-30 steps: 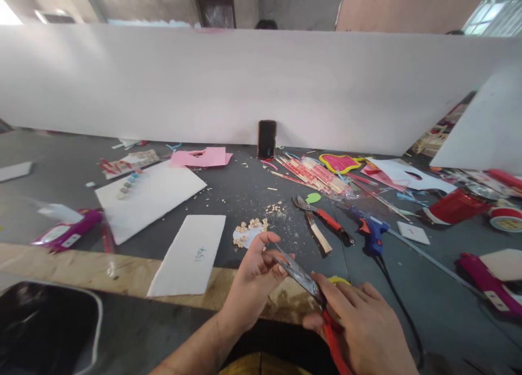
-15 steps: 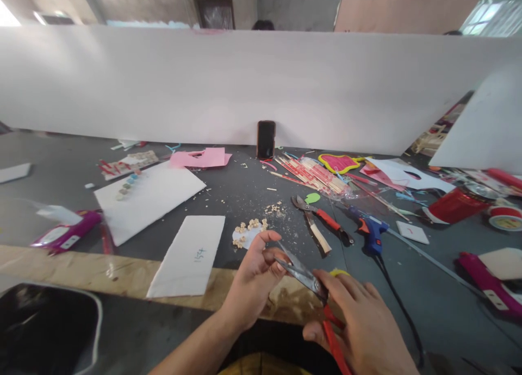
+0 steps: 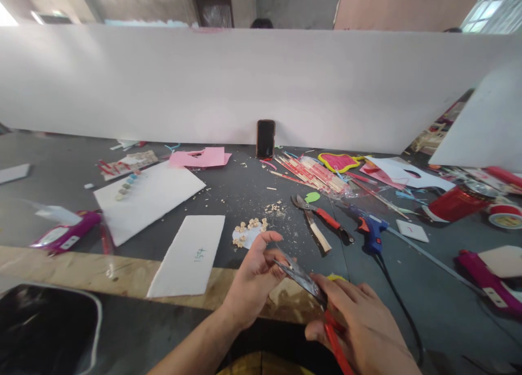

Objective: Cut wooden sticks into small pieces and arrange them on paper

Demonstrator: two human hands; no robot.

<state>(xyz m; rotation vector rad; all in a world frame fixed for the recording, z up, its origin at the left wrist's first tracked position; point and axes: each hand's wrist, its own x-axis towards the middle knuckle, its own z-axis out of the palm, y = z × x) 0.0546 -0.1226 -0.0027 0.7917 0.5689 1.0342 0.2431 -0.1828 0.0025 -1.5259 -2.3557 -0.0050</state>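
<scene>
Red-handled scissors are in my right hand, fingers wrapped round their handles, blades pointing up and left. The blades reach to the fingertips of my left hand. That hand is pinched, with its index finger curled above; whatever sits between its fingertips is too small to make out. Just beyond my left hand lies a small white piece ringed with little pale wooden bits. Crumbs of the same pale colour are scattered on the dark table behind it.
Red-handled pliers, a wood-handled knife and a blue glue gun lie to the right. White boards are at the left. A phone leans on the white partition. Bundled sticks and a red can stand farther back.
The scissor blades have closed a little and shifted slightly left near my left fingertips. My right hand has moved slightly, while my left hand stays almost where it was.
</scene>
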